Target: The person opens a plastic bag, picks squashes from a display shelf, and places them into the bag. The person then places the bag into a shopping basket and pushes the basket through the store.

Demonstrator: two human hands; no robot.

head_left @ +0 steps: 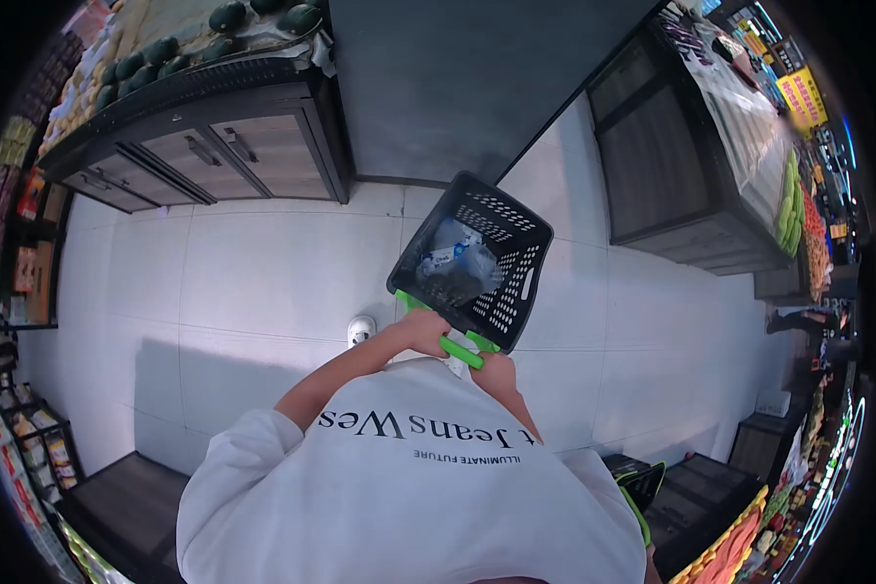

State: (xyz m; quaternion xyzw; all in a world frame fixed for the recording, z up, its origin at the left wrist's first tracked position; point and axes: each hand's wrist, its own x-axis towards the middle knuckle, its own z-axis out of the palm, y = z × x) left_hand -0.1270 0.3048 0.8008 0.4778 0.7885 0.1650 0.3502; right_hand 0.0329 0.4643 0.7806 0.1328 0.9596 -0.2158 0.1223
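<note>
A black plastic shopping basket (530,243) with slotted walls and a green push handle (460,352) stands in front of me, tilted in view. My left hand (423,333) is closed around the left part of the handle. Close beside it, my right hand (496,375) grips the handle's right end; its fingers are partly hidden. Inside the basket lie clear plastic bags (472,268) and an item with a blue and white label (445,256). What the bags contain is hard to make out.
Ahead on the left, a wood-fronted stand (263,156) carries dark green melons (161,51). A dark grey panel (438,88) rises straight ahead. To the right is a vegetable stand (691,175). Another black basket with green edges (642,482) is behind me on the right. Packed shelves (44,438) line the left.
</note>
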